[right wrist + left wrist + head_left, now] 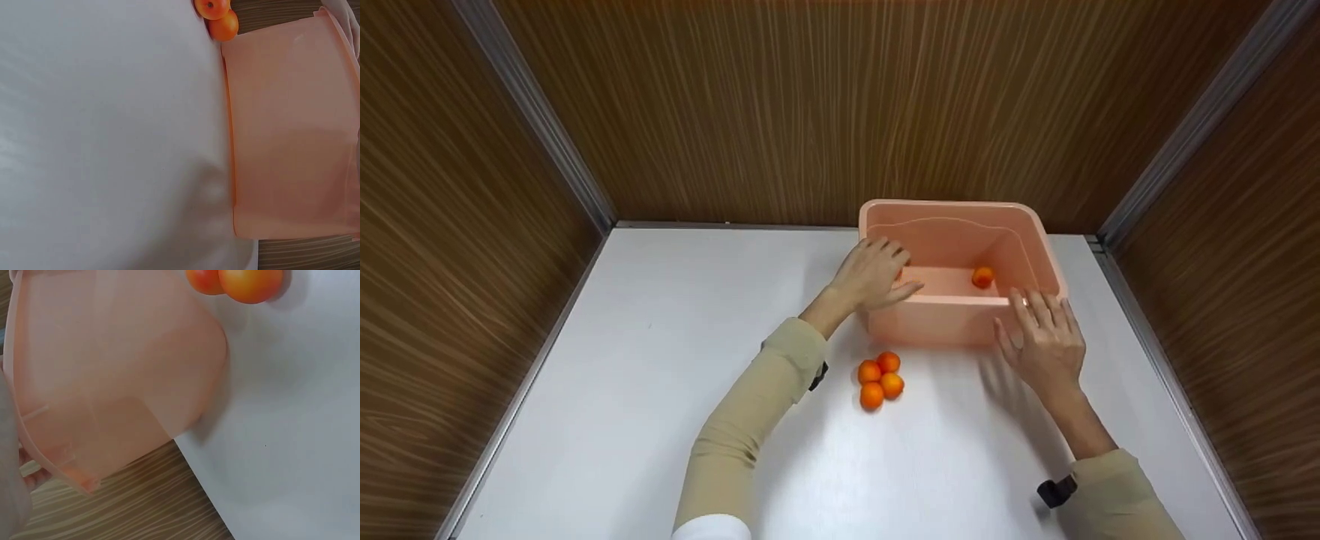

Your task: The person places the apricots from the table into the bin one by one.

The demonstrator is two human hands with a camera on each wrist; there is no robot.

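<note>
A pink plastic bin [952, 319] stands at the back right of the white table [660, 390]. Inside it lies one small orange fruit [982, 277]. My left hand [894, 271] holds the bin's front left corner, with the fingers curled over the left rim and the thumb lying along the front rim. My right hand [1035, 315] has straight, spread fingers at the bin's front right corner, at or just off the wall. Several more orange fruits [880, 379] lie clustered on the table in front of the bin. The left wrist view shows the bin wall [112, 354] close up and two fruits [250, 281].
Wood-grain walls [810, 112] enclose the table on the back, left and right. The bin stands close to the back wall. The right wrist view shows the bin's side [292, 129], two fruits [216, 14] and bare white table [101, 140].
</note>
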